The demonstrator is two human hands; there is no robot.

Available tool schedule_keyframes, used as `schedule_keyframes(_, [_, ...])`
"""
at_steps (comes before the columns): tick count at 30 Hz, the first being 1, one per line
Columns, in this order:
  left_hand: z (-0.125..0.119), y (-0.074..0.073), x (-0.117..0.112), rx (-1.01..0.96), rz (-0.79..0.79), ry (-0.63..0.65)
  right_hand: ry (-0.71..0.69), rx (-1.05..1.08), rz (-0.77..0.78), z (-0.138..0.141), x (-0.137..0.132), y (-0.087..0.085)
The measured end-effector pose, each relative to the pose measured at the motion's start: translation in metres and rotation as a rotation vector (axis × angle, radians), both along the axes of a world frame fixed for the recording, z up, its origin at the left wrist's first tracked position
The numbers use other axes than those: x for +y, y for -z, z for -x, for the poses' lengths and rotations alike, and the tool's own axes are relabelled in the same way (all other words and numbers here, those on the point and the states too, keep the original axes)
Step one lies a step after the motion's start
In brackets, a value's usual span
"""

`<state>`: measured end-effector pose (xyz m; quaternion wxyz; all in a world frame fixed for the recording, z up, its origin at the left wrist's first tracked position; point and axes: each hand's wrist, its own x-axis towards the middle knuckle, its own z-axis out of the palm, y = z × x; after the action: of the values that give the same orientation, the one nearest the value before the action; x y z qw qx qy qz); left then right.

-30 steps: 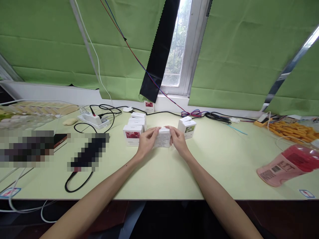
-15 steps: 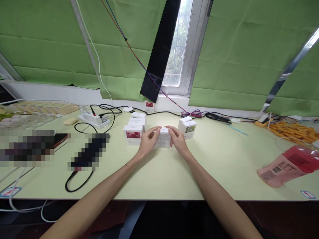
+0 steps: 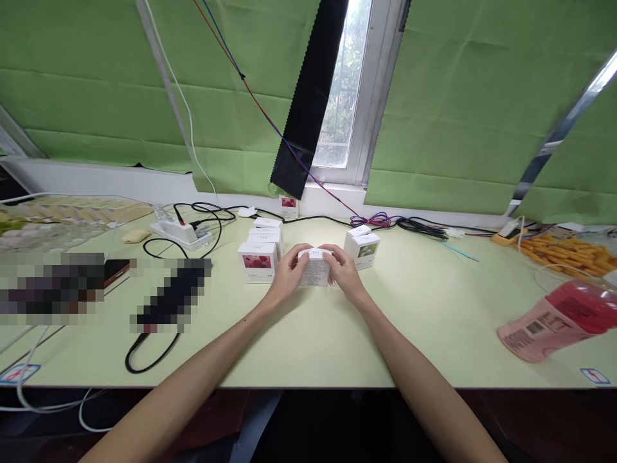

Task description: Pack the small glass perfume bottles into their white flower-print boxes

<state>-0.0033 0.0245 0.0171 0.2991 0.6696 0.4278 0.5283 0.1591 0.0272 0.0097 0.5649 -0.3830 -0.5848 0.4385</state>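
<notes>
A small white printed box [image 3: 314, 271] stands on the table between my hands, its text-covered side facing me. My left hand [image 3: 289, 270] grips its left side, thumb at the top front edge. On the opposite side my right hand [image 3: 344, 270] is closed on the same box, fingers curled behind it. Just left of my left hand is a row of white boxes, the front one [image 3: 258, 262] bearing a red picture. Behind my right hand stand two more white boxes, the nearer one [image 3: 362, 249] with a green picture.
A power strip [image 3: 183, 233] with black cables lies at the left back. A pink-labelled bottle [image 3: 540, 325] stands at the right. Orange pieces [image 3: 563, 254] are heaped at the far right. Another small box [image 3: 289, 204] leans by the window wall.
My thumbs have moved from the box's top to its front upper edge, so more of its top shows. The box itself stays in about the same place.
</notes>
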Motion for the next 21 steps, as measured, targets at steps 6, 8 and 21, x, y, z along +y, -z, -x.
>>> schedule_keyframes(6, [0.001, 0.006, -0.002, 0.093, -0.009, -0.010, 0.055, -0.016, -0.028, 0.001, 0.002, 0.003])
schedule_keyframes(8, [0.002, 0.009, -0.003, 0.149, -0.031, -0.022, 0.126, -0.042, -0.044, 0.001, 0.002, 0.005])
schedule_keyframes(21, [0.000, 0.013, -0.010, 0.402, -0.061, -0.052, 0.118, -0.320, -0.113, 0.006, -0.003, 0.010])
